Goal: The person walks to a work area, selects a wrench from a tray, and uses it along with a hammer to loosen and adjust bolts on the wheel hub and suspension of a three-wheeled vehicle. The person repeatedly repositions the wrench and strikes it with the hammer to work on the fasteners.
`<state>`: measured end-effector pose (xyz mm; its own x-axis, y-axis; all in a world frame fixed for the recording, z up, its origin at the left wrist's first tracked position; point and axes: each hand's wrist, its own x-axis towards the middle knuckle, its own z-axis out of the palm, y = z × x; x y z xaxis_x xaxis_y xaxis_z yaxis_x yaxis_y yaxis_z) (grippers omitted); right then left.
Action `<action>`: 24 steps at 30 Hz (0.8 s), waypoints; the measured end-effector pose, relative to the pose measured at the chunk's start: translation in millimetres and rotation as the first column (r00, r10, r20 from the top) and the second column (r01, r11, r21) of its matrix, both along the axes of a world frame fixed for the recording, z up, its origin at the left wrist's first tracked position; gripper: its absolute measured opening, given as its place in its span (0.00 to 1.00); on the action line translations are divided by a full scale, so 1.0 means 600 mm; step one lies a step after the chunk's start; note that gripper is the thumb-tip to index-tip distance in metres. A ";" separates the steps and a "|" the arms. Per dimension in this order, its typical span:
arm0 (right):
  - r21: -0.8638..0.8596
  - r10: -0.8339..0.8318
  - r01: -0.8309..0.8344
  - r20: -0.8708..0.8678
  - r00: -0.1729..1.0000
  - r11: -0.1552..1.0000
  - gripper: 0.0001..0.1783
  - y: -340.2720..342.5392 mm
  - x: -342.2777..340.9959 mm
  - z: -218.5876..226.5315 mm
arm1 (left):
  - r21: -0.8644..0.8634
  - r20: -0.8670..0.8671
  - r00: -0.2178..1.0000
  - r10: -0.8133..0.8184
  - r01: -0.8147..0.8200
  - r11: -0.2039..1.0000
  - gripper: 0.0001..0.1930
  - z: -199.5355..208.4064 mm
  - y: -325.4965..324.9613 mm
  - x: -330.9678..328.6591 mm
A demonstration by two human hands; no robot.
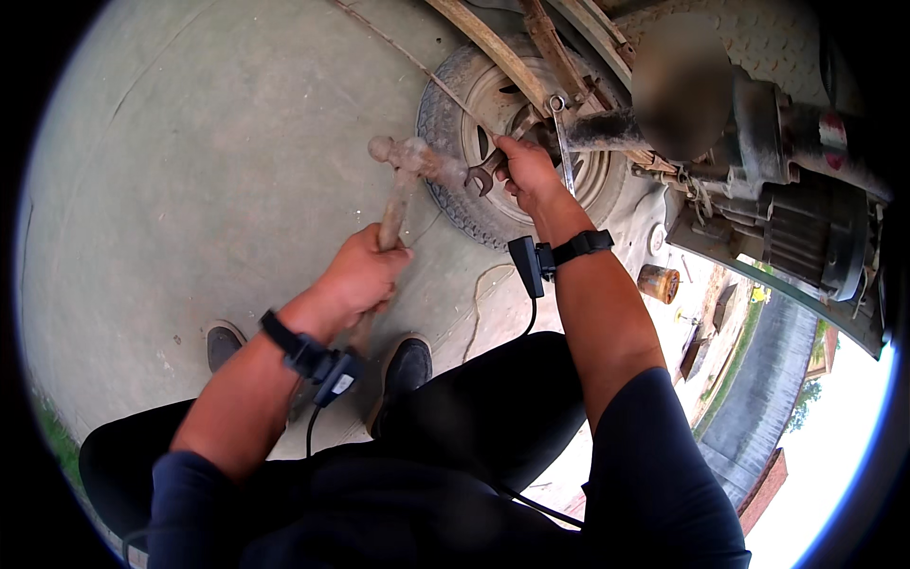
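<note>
My left hand (358,275) is closed around the wooden handle of a hammer (398,204). The hammer's metal head is raised beside the wheel, its right end smeared and close to the jaw of an open-ended wrench (481,177). Fingers of my right hand (527,171) grip that dark wrench in front of the wheel hub; its far part is hidden by the hand and hub. Just beyond my right wrist stands a shinier ring-ended wrench (560,128), partly hidden by my forearm. Whether it sits on a nut I cannot tell.
A tyred wheel (460,194) stands behind my right hand. Curved leaf springs (498,47) and a rusty axle tube (607,131) run above it. A motor-like housing (810,232) is at right. On the concrete floor (218,171) lies a thin cord (477,308); a rusty can (658,283) stands farther right.
</note>
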<state>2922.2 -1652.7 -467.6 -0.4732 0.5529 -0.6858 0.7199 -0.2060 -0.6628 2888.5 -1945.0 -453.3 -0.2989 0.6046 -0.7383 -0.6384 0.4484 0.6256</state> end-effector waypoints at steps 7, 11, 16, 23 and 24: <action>0.007 0.009 -0.010 0.005 1.000 1.000 0.11 0.006 0.007 0.003 | 0.004 -0.017 0.883 0.469 -0.469 0.883 0.09 -0.014 -0.038 -0.103; 0.012 0.018 -0.018 0.003 1.000 1.000 0.11 0.004 0.005 -0.002 | -0.005 -0.124 0.832 0.541 -0.546 0.838 0.08 -0.029 -0.027 -0.099; -0.010 -0.001 0.001 -0.021 1.000 1.000 0.11 0.007 0.007 0.004 | 0.018 0.278 0.958 0.075 -0.084 0.996 0.07 0.007 -0.001 0.013; 0.002 0.003 -0.003 -0.049 0.999 1.000 0.12 0.015 0.010 -0.003 | 0.029 0.029 0.842 0.539 -0.540 0.841 0.10 -0.016 -0.027 -0.117; -0.009 -0.005 0.005 -0.054 0.999 1.000 0.12 0.010 0.009 -0.007 | 0.026 0.007 0.840 0.542 -0.542 0.840 0.09 -0.019 -0.024 -0.111</action>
